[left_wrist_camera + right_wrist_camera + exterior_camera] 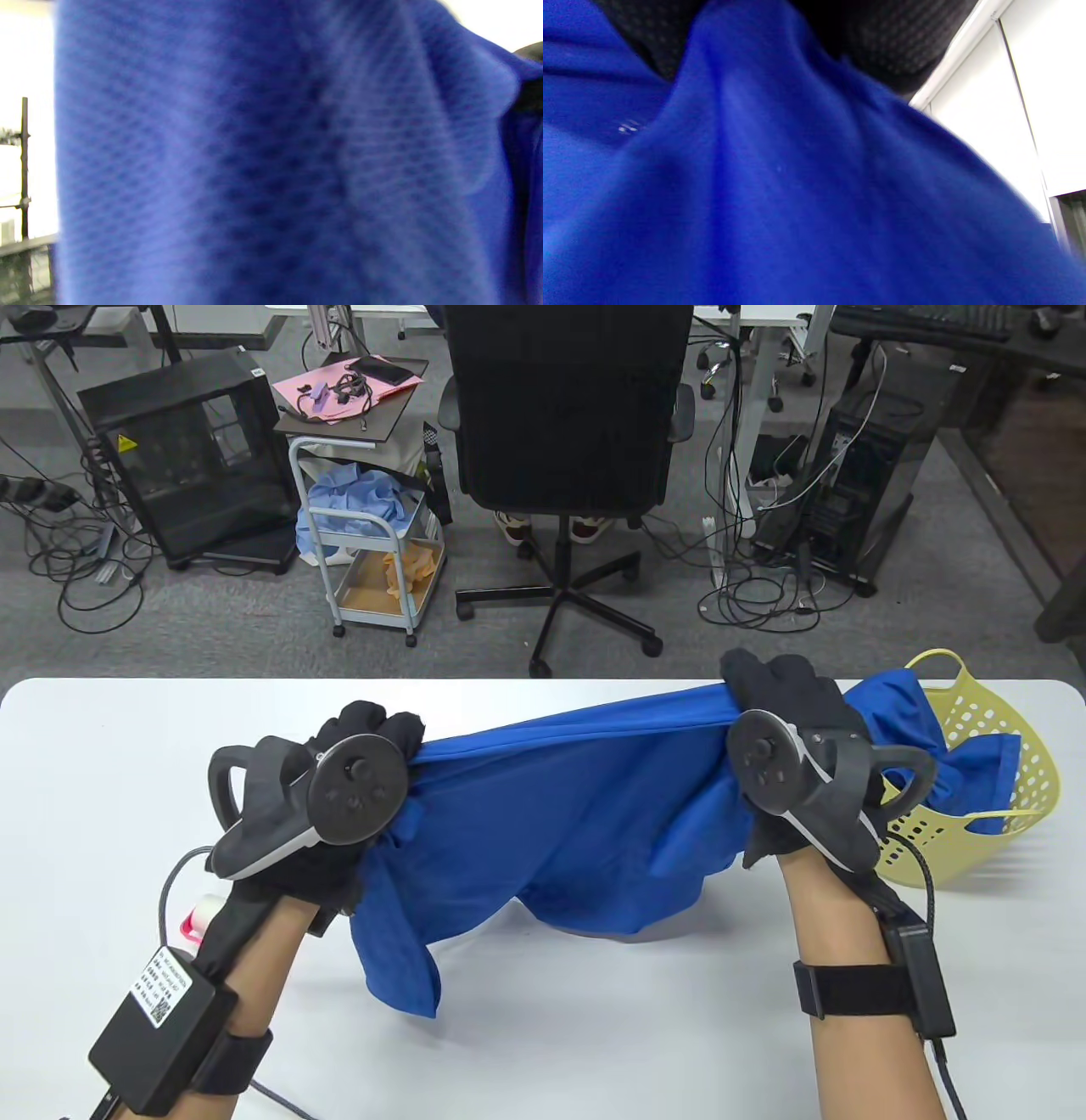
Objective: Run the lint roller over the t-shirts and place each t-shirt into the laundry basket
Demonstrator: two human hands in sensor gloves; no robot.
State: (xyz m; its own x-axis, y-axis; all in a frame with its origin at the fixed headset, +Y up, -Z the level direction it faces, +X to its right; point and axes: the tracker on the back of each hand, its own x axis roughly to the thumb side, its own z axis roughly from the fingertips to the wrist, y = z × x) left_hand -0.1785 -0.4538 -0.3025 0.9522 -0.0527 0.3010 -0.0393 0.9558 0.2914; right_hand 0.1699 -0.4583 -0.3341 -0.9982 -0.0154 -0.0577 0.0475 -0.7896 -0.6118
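Observation:
A blue t-shirt (pixel 577 806) hangs stretched above the white table (pixel 102 746) between both hands. My left hand (pixel 373 738) grips its left end, fingers curled into the cloth. My right hand (pixel 764 687) grips the right end, close to the yellow laundry basket (pixel 1010 755) lying at the table's right edge; part of the shirt drapes over the basket's mouth. The lint roller (pixel 197 918), white with a pink end, peeks out under my left wrist. Blue fabric (pixel 271 169) fills the left wrist view, and the same shirt (pixel 780 203) fills the right wrist view below the dark glove (pixel 882 38).
Beyond the table's far edge stand a black office chair (pixel 568 424), a white cart (pixel 365 551) with blue cloth, a black case (pixel 195 458) and a computer tower (pixel 857 475) amid floor cables.

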